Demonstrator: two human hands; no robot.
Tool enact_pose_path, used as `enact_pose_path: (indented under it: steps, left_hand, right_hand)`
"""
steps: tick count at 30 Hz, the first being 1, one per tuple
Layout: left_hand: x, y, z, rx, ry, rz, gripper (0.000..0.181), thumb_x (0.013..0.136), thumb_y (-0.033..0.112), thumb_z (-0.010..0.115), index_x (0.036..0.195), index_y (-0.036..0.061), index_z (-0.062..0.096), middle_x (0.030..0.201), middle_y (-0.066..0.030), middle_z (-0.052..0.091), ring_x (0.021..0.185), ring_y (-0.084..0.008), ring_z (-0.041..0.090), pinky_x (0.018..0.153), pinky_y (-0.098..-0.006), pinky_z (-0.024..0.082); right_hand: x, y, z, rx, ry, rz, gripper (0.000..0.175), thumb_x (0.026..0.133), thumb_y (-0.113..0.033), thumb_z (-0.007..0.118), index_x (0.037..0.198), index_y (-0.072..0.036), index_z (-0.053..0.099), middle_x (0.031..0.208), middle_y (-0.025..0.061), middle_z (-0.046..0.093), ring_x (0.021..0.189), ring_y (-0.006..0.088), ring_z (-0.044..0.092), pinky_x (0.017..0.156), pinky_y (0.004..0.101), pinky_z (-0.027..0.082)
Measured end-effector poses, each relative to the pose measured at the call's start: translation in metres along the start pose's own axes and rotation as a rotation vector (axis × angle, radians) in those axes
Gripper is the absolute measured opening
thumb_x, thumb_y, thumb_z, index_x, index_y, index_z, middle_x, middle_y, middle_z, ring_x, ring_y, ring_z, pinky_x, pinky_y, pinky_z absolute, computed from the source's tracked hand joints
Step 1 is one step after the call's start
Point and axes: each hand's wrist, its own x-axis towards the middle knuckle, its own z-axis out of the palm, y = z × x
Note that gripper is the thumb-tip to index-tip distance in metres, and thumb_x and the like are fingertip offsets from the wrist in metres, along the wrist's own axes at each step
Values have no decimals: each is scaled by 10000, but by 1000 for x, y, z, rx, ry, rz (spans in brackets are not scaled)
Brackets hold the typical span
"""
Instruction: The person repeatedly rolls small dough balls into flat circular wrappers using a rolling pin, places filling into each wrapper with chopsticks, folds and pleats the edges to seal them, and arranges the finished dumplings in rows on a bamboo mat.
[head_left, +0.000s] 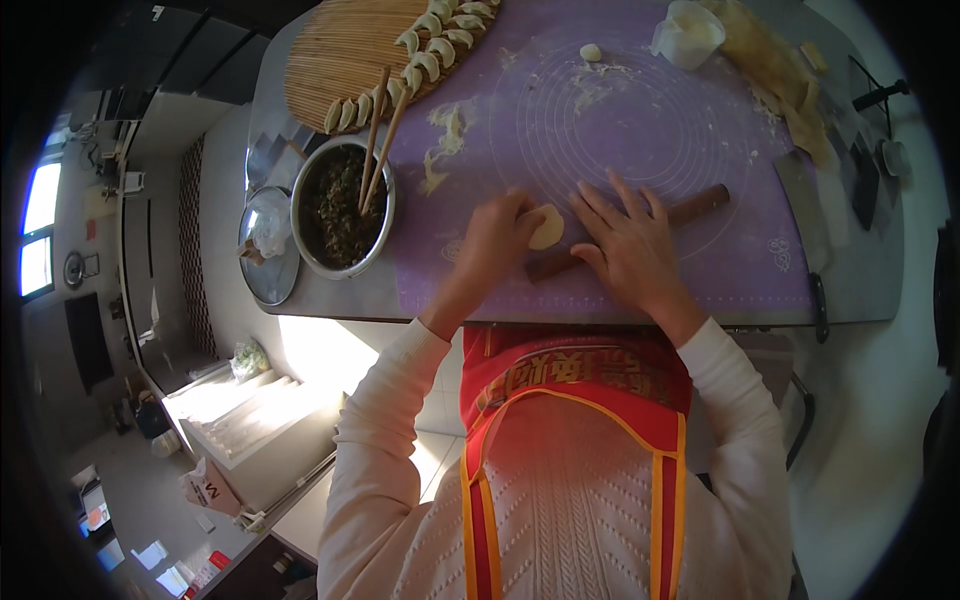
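Note:
Between the thumb and fingers of my left hand (499, 232) is a small round dough wrapper (548, 227), pinched at its left edge. My right hand (626, 244) lies with fingers spread over a dark wooden rolling pin (699, 206), the palm covering its middle. The pin slants across a purple silicone mat (487, 150) printed with circles, its lower left end just beneath the wrapper. Farther back on the mat sits one small dough ball (590, 52). Loose flour streaks the mat's left side and its far part.
A metal bowl (296, 232) of dark filling, with wooden chopsticks (386, 146) standing in it, is on the left. Behind it, a woven tray (345, 52) carries several dumplings (427, 64). A cleaver (801, 210) lies at right, its handle over the table edge, near a plastic cup (688, 34).

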Motion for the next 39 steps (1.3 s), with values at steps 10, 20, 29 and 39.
enact_pose_path:
  steps: [10, 20, 29, 39]
  left_hand:
    - [28, 4, -12, 119, -107, -7, 239, 878, 265, 673, 964, 45, 708, 867, -183, 699, 817, -378, 678, 714, -457, 519]
    - [0, 4, -12, -203, -121, -155, 229, 878, 220, 688, 984, 17, 695, 857, -201, 697, 805, -364, 693, 724, -438, 534]
    - [1, -6, -3, 99, 70, 91, 227, 911, 247, 643, 1004, 49, 705, 874, -214, 686, 847, -438, 655, 749, -478, 523]
    - [14, -5, -10, -146, -122, 30, 250, 888, 259, 650, 942, 20, 701, 842, -188, 699, 773, -342, 687, 706, -419, 519]
  right_hand:
    - [86, 21, 33, -59, 126, -39, 567, 958, -464, 579, 1393, -101, 564, 1500, 95, 501, 1458, 341, 342, 1125, 576, 316]
    - [-15, -2, -4, -11, -48, -104, 589, 946, -476, 586, 1414, -121, 553, 1484, 83, 517, 1425, 350, 384, 1141, 569, 275]
    - [80, 12, 20, -144, 36, -110, 549, 981, -471, 531, 1395, -111, 564, 1488, 89, 508, 1439, 340, 365, 1122, 571, 318]
    - [3, -3, 3, -84, -88, -96, 602, 966, -479, 562, 1437, -106, 532, 1501, 86, 506, 1428, 346, 383, 1137, 571, 286]
